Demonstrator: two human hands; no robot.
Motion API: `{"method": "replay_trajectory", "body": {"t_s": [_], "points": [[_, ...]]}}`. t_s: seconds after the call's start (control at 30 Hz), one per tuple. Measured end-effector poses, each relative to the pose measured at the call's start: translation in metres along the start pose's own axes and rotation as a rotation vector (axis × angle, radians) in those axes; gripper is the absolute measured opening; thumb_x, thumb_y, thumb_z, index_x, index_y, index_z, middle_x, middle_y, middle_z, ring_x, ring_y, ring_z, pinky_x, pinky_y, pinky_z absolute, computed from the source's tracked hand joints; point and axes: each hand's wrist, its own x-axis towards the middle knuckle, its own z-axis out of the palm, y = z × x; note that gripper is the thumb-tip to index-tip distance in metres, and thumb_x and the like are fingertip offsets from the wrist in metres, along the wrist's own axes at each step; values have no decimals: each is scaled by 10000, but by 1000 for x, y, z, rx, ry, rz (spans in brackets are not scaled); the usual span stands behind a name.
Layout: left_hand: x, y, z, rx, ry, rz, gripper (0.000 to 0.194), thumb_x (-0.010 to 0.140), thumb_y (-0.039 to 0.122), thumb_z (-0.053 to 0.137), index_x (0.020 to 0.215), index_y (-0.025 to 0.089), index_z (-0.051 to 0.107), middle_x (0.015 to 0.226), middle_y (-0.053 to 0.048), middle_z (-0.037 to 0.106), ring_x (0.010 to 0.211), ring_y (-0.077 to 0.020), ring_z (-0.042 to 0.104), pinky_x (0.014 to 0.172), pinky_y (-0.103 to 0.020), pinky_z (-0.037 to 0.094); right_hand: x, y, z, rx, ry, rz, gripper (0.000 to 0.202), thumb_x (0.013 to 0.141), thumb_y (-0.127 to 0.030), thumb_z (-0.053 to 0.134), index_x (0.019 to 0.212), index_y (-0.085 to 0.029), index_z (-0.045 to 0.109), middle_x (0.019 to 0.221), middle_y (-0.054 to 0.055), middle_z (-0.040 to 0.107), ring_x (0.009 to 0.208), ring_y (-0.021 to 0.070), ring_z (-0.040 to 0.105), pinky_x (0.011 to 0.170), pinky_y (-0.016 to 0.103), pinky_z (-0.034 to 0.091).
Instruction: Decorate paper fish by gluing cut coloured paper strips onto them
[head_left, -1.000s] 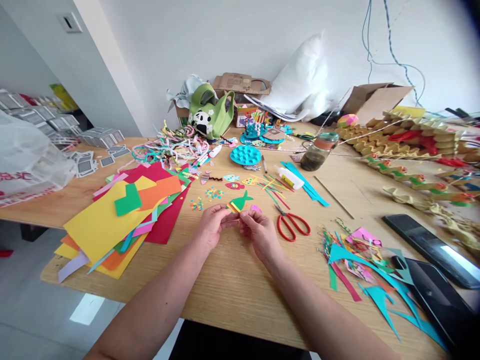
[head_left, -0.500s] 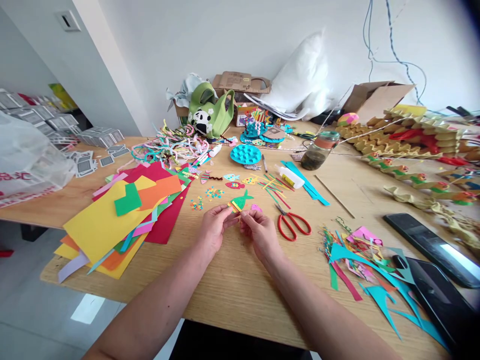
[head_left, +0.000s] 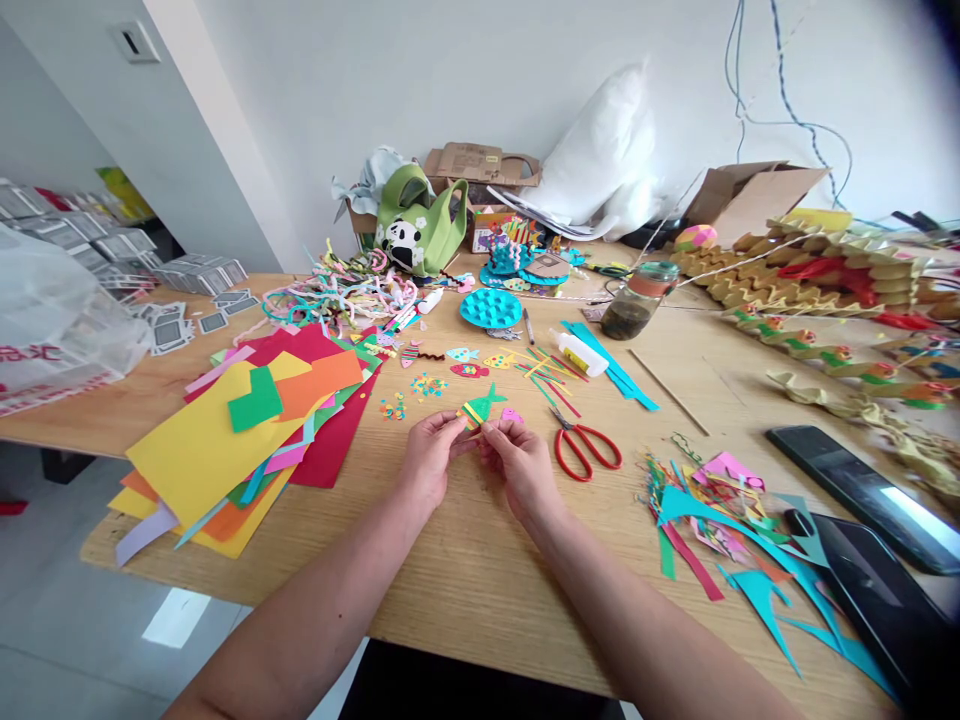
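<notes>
Between my two hands is a green paper fish (head_left: pixel 486 403) with yellow strips across its body, its tail pointing away from me. My left hand (head_left: pixel 433 452) pinches the fish's left side. My right hand (head_left: pixel 519 460) pinches the near right edge with thumb and fingers, which hide part of the body. A small pink paper piece (head_left: pixel 512 415) shows just behind my right fingers. Red-handled scissors (head_left: pixel 582 446) lie right of that hand. Beyond the fish are a red paper fish (head_left: pixel 469 370), a yellow paper fish (head_left: pixel 500 361) and thin colored paper strips (head_left: pixel 551 372).
Stacked colored paper (head_left: pixel 217 440) covers the table's left side. Paper scraps (head_left: pixel 720 510) and phones (head_left: pixel 862 490) lie at the right. A glue bottle (head_left: pixel 583 354), a blue egg-carton disc (head_left: pixel 491 309) and a glass jar (head_left: pixel 636 305) stand farther back. Small paper dots (head_left: pixel 427 385) lie left of the fish.
The green fish has turned slightly in my fingers, so more of its yellow strips shows. Both hands stay nearly in place.
</notes>
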Motion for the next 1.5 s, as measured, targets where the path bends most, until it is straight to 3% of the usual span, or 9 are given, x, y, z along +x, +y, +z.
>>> {"method": "replay_trajectory", "body": {"t_s": [1.5], "points": [[-3,2,4,44,3,51,243,548,312,817,678,148,695,736,-33,719,688,-173,661,709,-329,542,1,2,-1,-92,20,-59,306,615,-439,765,678,-176,623,568,-24,571,512,109,454,506,253,324]]}}
